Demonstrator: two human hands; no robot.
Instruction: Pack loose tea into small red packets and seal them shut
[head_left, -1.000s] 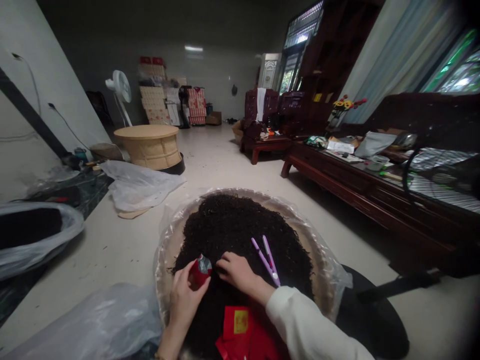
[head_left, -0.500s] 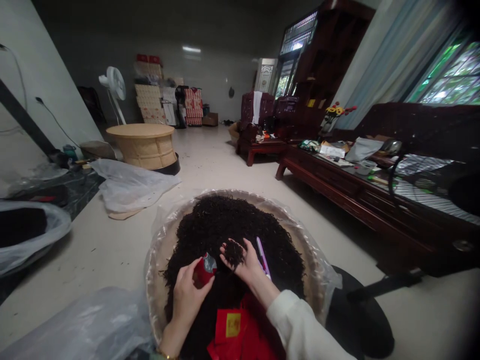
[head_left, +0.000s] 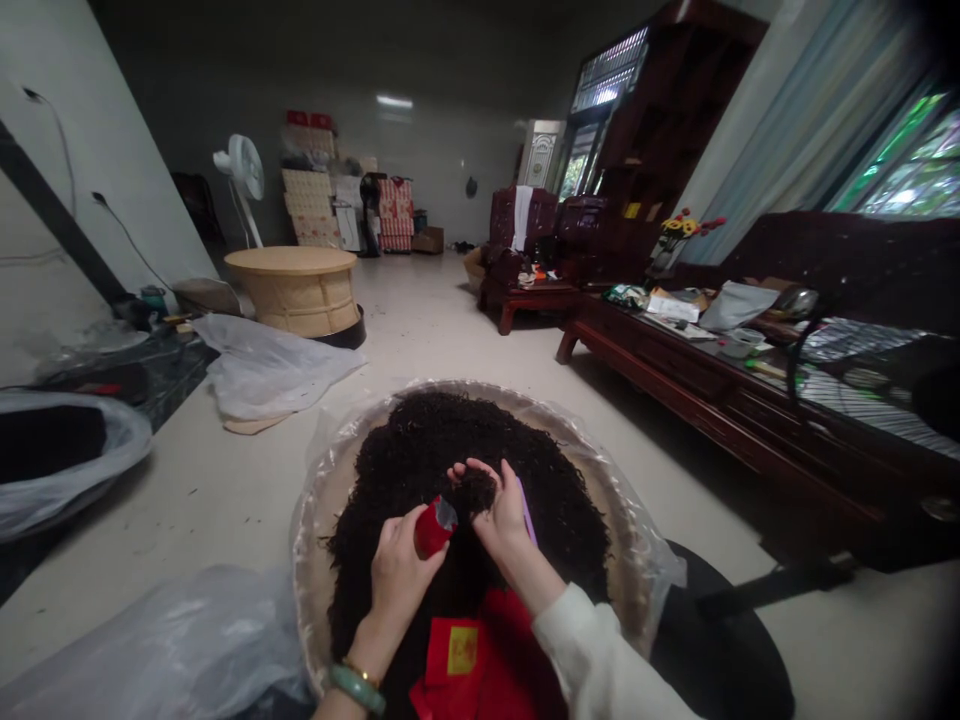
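My left hand [head_left: 401,565] grips a small red pouch [head_left: 430,534], its silvery mouth open and tilted to the right. Cupped beside it, palm up, my right hand [head_left: 508,520] carries a heap of dark dried tea leaves [head_left: 475,492]. The pouch mouth and the heap are close together; a small gap shows between them. Both hands are over a large pile of the same tea leaves [head_left: 457,420] in a round, plastic-lined basket [head_left: 315,600]. A purple, pen-like thing [head_left: 527,508] lies on the pile, partly hidden by my right hand. Flat red packets [head_left: 453,652] with a yellow label lie nearest me.
A black round stand base [head_left: 727,640] is on the floor at right, near a long dark wooden table [head_left: 675,385] covered with clutter. Clear plastic sheeting [head_left: 172,640] lies at left. Another lined container [head_left: 124,450] holds dark contents. Behind stand a woven drum-shaped basket [head_left: 300,295] and a white fan [head_left: 244,167].
My left hand has brought the pouch rightward and slightly up, closer to my right hand. The right hand's fingers have curled more around the leaves. The view has shifted slightly.
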